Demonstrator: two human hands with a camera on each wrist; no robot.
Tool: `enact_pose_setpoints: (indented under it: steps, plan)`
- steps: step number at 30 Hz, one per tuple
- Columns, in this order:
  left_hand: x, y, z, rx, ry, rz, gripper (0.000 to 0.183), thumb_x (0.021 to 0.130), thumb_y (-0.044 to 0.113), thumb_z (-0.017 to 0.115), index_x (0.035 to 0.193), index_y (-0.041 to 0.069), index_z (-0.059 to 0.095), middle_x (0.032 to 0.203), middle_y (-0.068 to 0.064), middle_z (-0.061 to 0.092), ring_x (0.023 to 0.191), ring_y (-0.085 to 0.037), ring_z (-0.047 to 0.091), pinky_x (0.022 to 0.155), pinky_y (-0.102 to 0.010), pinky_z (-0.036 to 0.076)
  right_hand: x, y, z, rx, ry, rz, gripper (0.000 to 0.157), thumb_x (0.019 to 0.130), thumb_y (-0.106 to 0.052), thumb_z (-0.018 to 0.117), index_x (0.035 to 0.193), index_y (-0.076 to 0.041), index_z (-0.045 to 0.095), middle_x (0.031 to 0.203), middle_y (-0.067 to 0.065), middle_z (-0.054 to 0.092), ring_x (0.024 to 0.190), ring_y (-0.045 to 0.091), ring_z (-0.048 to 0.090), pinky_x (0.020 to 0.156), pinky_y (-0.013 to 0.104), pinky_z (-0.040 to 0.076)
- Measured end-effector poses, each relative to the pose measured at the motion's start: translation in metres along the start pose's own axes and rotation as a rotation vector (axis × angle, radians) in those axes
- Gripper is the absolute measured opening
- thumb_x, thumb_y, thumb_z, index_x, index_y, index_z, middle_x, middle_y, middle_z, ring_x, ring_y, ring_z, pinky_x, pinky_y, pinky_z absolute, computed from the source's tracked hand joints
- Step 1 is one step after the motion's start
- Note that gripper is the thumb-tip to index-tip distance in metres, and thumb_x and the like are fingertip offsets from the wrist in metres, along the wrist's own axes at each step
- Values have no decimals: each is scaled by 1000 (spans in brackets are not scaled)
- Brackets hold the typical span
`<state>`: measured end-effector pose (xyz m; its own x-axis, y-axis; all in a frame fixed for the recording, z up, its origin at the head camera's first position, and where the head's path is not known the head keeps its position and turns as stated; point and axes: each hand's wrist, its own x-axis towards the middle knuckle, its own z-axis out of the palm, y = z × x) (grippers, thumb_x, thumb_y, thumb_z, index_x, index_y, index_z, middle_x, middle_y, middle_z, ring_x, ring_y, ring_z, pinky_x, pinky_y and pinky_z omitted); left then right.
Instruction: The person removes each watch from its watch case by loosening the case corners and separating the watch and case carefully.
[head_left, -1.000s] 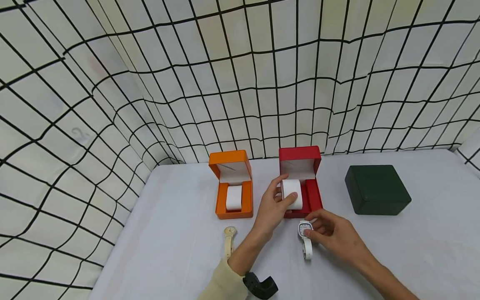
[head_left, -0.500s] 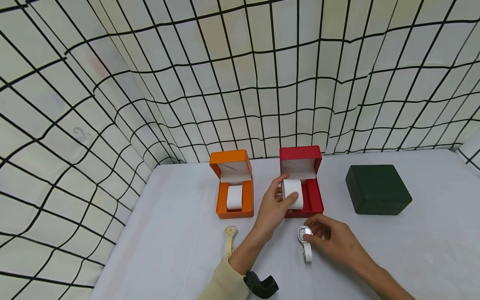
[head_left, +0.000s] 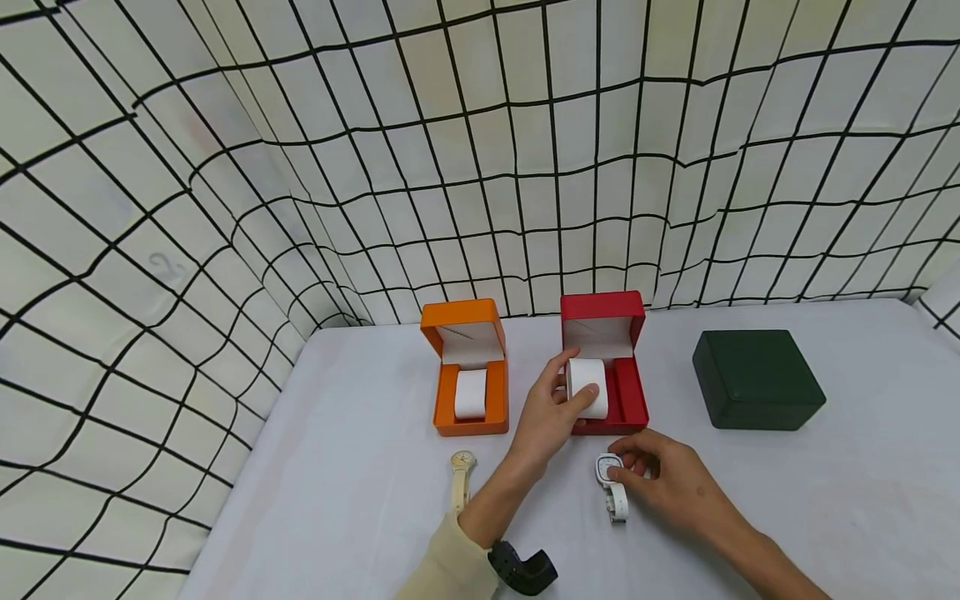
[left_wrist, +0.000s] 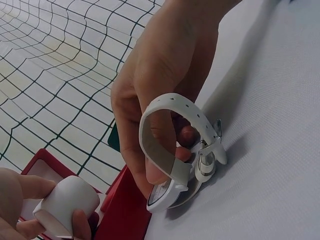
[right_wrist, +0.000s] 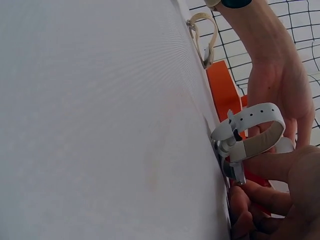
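My left hand holds a white watch cushion between thumb and fingers, over the left part of the open red watch box. In the left wrist view the cushion shows as a smooth white roll. Just in front of that box, my right hand pinches a white wristwatch by its case, thumb on the dial. Its white strap is buckled into a loop, and the case is close over the white cloth. The right wrist view shows the strap with its row of holes.
An open orange watch box with a white cushion stands left of the red one. A closed dark green box is on the right. A cream wristwatch lies by my left forearm. Black netting hangs behind the table.
My right hand has drawn the white watch slightly back toward me, and its strap loop has turned a little. The left hand keeps its hold on the cushion.
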<state>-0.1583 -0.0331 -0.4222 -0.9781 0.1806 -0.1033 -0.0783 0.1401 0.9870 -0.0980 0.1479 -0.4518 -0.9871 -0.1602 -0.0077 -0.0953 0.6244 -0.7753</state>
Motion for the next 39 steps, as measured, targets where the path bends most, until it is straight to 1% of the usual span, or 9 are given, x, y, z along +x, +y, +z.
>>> enact_pose_setpoints:
  steps: [5, 12, 17, 23, 25, 30, 32, 35, 39]
  plan:
    - [1, 0, 1, -1, -6, 3, 60, 101, 25, 68, 157, 25, 45, 135, -13, 61, 108, -16, 66, 88, -30, 61, 0, 0, -1, -3, 12, -18, 21, 85, -19, 86, 104, -14, 78, 85, -5, 62, 77, 7, 54, 66, 19, 48]
    - [2, 0, 1, 10, -6, -3, 60, 101, 27, 68, 157, 27, 45, 135, -13, 62, 105, -15, 66, 84, -27, 60, -1, -1, -6, 26, 47, -37, 19, 87, -16, 84, 105, -15, 78, 88, -7, 66, 78, 3, 57, 69, 19, 51]
    - [2, 0, 2, 18, -2, -6, 60, 101, 27, 69, 156, 28, 46, 135, -13, 62, 105, -15, 66, 83, -27, 60, -1, -4, -12, 10, 108, -77, 19, 87, -11, 84, 105, -15, 77, 88, -7, 68, 80, 3, 58, 70, 20, 53]
    - [2, 0, 2, 26, 3, -10, 62, 100, 27, 69, 158, 28, 44, 134, -14, 62, 104, -16, 67, 84, -28, 60, 5, -6, -21, -42, 194, -109, 22, 87, -8, 83, 107, -14, 76, 92, -3, 71, 82, 10, 61, 71, 18, 55]
    - [1, 1, 2, 23, 7, -20, 64, 100, 28, 70, 158, 29, 43, 135, -14, 61, 106, -16, 66, 85, -29, 61, 8, -6, -24, -43, 220, -128, 23, 87, -7, 82, 107, -13, 76, 93, -3, 72, 83, 10, 61, 71, 18, 55]
    - [0, 3, 0, 30, 22, -32, 68, 99, 29, 71, 159, 29, 40, 139, -16, 62, 110, -19, 66, 91, -33, 62, 12, -3, -29, -10, 266, -187, 24, 88, -7, 82, 110, -13, 75, 97, -3, 71, 86, 6, 60, 73, 18, 56]
    - [0, 5, 0, 18, 21, -30, 69, 99, 28, 71, 159, 26, 38, 139, -16, 63, 111, -20, 68, 95, -35, 62, 14, -3, -30, -2, 276, -205, 28, 89, -9, 82, 115, -13, 74, 102, -2, 71, 89, 7, 61, 74, 17, 56]
    - [0, 7, 0, -13, 24, -29, 69, 99, 28, 72, 157, 20, 37, 135, -14, 67, 113, -21, 69, 98, -37, 61, 18, -4, -30, 8, 275, -216, 38, 88, -10, 83, 124, -12, 70, 111, 3, 71, 97, 14, 63, 77, 16, 57]
    - [0, 7, 2, -48, 29, -34, 65, 98, 28, 73, 151, 15, 39, 130, -13, 70, 114, -20, 69, 99, -36, 60, 22, -4, -30, 47, 251, -223, 51, 87, -11, 84, 133, -8, 63, 122, 9, 68, 107, 23, 64, 80, 17, 58]
